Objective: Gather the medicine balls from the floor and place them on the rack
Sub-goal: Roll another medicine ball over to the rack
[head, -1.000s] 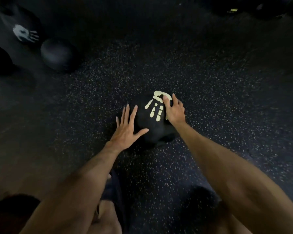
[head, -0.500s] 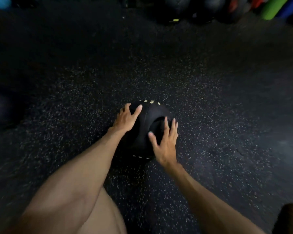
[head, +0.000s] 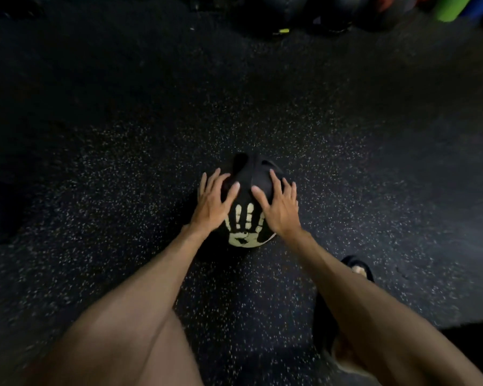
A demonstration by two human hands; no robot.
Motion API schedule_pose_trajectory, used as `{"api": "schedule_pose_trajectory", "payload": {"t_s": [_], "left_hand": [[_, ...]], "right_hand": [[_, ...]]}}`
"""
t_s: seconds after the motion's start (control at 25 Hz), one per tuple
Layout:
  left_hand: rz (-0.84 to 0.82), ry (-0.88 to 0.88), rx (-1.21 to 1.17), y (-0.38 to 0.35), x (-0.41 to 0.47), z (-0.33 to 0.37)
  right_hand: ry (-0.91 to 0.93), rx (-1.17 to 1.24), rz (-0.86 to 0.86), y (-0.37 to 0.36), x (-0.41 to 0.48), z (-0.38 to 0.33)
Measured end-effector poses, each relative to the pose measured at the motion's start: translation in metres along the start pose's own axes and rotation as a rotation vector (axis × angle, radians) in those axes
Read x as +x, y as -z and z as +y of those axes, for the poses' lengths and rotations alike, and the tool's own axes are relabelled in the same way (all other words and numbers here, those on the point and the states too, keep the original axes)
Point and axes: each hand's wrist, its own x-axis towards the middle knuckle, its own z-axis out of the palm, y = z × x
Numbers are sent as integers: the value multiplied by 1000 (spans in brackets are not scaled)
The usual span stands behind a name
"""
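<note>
A black medicine ball (head: 245, 228) with a pale handprint logo sits low over the speckled rubber floor at the centre of the head view. My left hand (head: 212, 205) presses on its upper left side with fingers spread. On the upper right side my right hand (head: 280, 208) presses the same way. The ball is clasped between both palms, and the handprint faces me between my wrists. Whether the ball touches the floor is hidden by its own bulk.
Several dark balls (head: 271, 9) are lined up along the far edge of the floor, with a green roll (head: 449, 6) at the top right. My right foot in a dark sandal (head: 357, 270) stands just right of my right forearm.
The ball has rolled toward me, so the handprint that was out of sight now faces up. Both hands shifted from its sides to its upper surface.
</note>
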Motion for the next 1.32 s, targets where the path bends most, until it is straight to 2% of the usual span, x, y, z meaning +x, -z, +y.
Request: {"api": "schedule_pose_trajectory", "payload": {"t_s": [0.08, 0.24, 0.32, 0.4, 0.56, 0.64, 0.76, 0.88, 1.04, 1.12, 1.2, 1.32], "left_hand": [[35, -62, 14, -10, -10, 0], [31, -31, 77, -17, 14, 14], [83, 64, 57, -14, 42, 24], [96, 222, 15, -8, 72, 35], [153, 545, -107, 11, 143, 51], [224, 604, -135, 18, 171, 55], [319, 482, -104, 11, 172, 54], [340, 367, -11, -6, 158, 56], [292, 257, 225, -19, 165, 39], [252, 212, 271, -15, 181, 27], [223, 186, 287, -1, 209, 13], [208, 177, 285, 31, 260, -1]], "right_hand": [[-36, 45, -26, 14, 41, -6], [-66, 41, -55, 33, 126, -21], [16, 26, -64, 37, 162, -29], [186, 23, -42, 35, 182, -32], [462, -80, 30, 17, 176, -12], [515, -124, 15, 13, 174, 0], [502, -124, -80, 19, 201, -7], [454, -122, -170, 27, 242, -36], [293, -112, -287, 25, 298, -93], [186, -95, -319, 25, 328, -120], [178, -88, -279, 18, 351, -131], [343, -35, -95, -1, 341, -103]]}}
